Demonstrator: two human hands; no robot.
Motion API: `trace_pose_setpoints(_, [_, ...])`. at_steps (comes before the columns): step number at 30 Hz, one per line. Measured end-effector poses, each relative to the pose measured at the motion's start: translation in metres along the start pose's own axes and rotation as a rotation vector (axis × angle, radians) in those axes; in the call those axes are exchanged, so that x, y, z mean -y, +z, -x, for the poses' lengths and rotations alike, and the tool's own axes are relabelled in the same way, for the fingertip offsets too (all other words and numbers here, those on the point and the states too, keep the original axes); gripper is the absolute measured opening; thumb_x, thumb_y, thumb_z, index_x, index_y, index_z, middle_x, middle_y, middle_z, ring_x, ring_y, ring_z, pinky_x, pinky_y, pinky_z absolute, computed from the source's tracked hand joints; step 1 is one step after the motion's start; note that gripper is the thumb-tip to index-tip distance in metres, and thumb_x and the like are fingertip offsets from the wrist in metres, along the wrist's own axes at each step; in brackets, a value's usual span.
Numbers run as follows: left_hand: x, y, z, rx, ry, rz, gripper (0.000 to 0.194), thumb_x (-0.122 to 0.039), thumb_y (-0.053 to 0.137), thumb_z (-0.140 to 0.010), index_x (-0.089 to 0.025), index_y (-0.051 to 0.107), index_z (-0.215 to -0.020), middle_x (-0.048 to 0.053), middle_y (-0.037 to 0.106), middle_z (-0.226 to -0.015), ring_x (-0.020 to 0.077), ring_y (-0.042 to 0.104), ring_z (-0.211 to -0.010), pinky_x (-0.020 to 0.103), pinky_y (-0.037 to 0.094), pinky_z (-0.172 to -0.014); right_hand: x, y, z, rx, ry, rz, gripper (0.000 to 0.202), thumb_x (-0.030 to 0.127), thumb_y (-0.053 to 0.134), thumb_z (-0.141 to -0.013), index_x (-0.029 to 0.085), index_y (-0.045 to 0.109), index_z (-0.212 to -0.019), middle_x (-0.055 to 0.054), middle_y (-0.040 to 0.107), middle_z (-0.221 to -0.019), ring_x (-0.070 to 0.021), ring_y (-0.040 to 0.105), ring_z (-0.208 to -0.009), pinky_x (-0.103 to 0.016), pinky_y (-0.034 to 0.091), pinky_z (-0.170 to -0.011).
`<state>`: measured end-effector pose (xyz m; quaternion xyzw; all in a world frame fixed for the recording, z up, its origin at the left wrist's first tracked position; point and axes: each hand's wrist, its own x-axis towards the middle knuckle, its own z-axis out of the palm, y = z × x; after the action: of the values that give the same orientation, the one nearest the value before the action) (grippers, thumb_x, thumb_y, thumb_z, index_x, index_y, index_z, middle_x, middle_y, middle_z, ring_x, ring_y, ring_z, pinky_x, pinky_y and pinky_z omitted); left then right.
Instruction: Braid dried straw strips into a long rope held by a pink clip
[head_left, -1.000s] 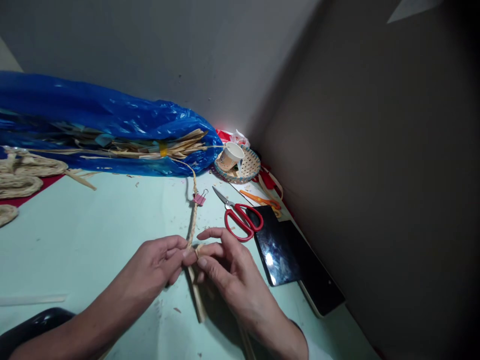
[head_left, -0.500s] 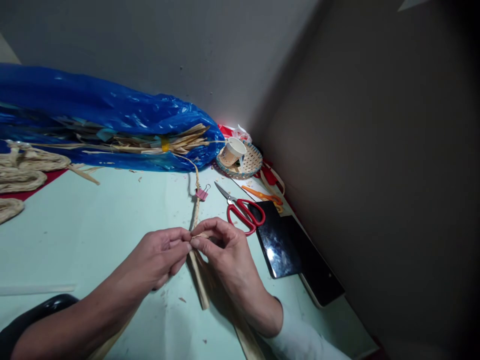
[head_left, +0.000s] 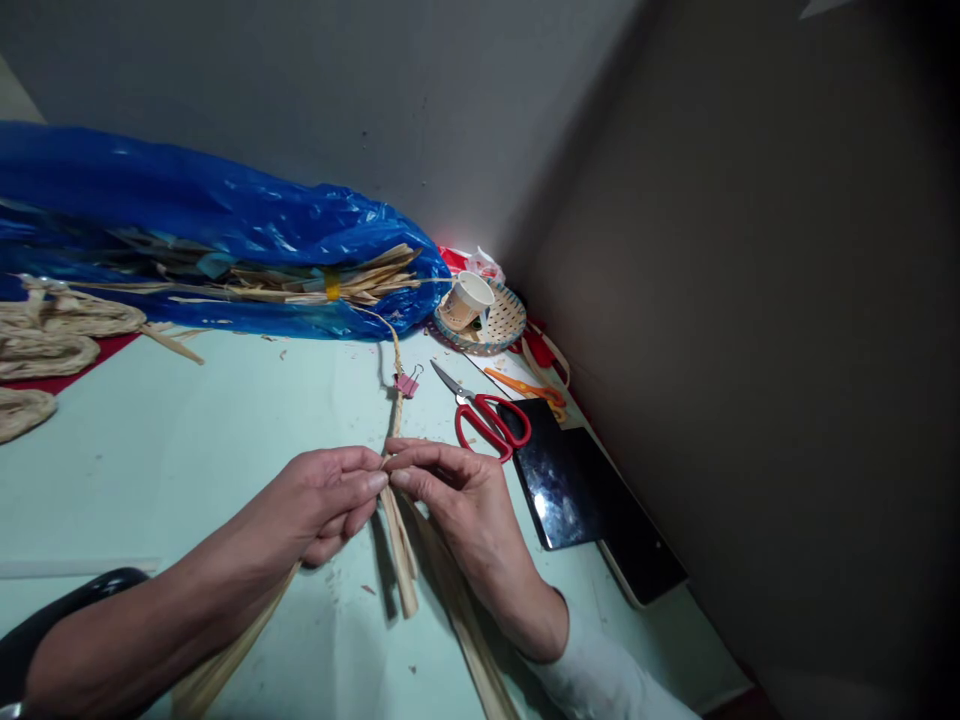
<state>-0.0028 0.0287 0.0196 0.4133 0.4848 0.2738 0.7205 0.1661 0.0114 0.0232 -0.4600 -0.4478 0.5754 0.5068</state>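
My left hand (head_left: 334,505) pinches the pale straw strands at the lower end of a narrow braid (head_left: 397,412). From the right, my right hand (head_left: 457,500) closes on the same spot, its fingertips meeting those of the left. A pink binder clip (head_left: 406,385) grips the braid farther up. Loose straw strands (head_left: 400,560) hang below the fingers, and a longer strip (head_left: 472,640) runs down under my right wrist. Another strip (head_left: 240,655) trails beneath my left forearm. The exact crossing of strands is hidden by the fingers.
Red-handled scissors (head_left: 487,420) lie open right of the braid, near orange scissors (head_left: 525,385) and dark tablets (head_left: 555,490). Behind are a woven basket (head_left: 506,320) with a paper cup (head_left: 466,300), and a blue bag (head_left: 262,215) of straw. Coiled braids (head_left: 45,355) lie left.
My right hand's fingers have straightened and flattened over the braid. The strands below my fingers have spread into separate ends, and the strip under my right wrist shows more.
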Motion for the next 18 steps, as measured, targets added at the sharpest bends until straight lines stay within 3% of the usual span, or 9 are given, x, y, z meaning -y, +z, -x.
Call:
trace_pose_setpoints(5, [0.001,0.0,0.0,0.016,0.031,-0.01,0.034,-0.048,0.073,-0.08,-0.017,0.063,-0.09,-0.012,0.044,-0.052,0.004,0.011,-0.045,0.021,0.005,-0.043,-0.006,0.003,0.004,-0.085,-0.075,0.066,0.007,0.017,0.079,-0.079,0.022,0.084,-0.078,-0.007,0.078,-0.109,-0.0238,0.069,-0.113,-0.037,0.047,-0.106])
trace_pose_setpoints(10, [-0.003,0.001,0.001,-0.005,0.002,0.001,0.033,-0.041,0.08,-0.074,-0.021,0.054,-0.075,-0.013,0.042,-0.05,0.0036,0.013,-0.044,0.02,0.005,-0.042,-0.007,-0.003,0.003,-0.006,-0.178,0.212,0.012,0.021,0.074,-0.091,0.025,0.085,-0.092,-0.005,0.079,-0.113,-0.0219,0.069,-0.114,-0.036,0.049,-0.104])
trace_pose_setpoints(15, [-0.009,0.004,0.003,0.002,0.003,-0.039,0.036,-0.042,0.079,-0.073,-0.022,0.05,-0.066,-0.012,0.04,-0.048,0.0036,0.015,-0.043,0.02,0.007,-0.041,-0.001,-0.015,-0.002,0.101,-0.509,0.784,0.02,0.011,0.06,-0.098,0.017,0.079,-0.098,-0.007,0.08,-0.095,-0.0199,0.068,-0.086,-0.034,0.049,-0.086])
trace_pose_setpoints(18, [-0.011,0.005,0.003,-0.011,0.013,-0.069,0.036,-0.041,0.079,-0.071,-0.022,0.05,-0.064,-0.012,0.04,-0.046,0.0035,0.015,-0.041,0.02,0.007,-0.041,-0.003,-0.018,-0.004,0.101,-0.674,1.096,0.022,0.013,0.053,-0.1,0.015,0.074,-0.101,-0.008,0.078,-0.094,-0.0209,0.062,-0.082,-0.036,0.044,-0.08])
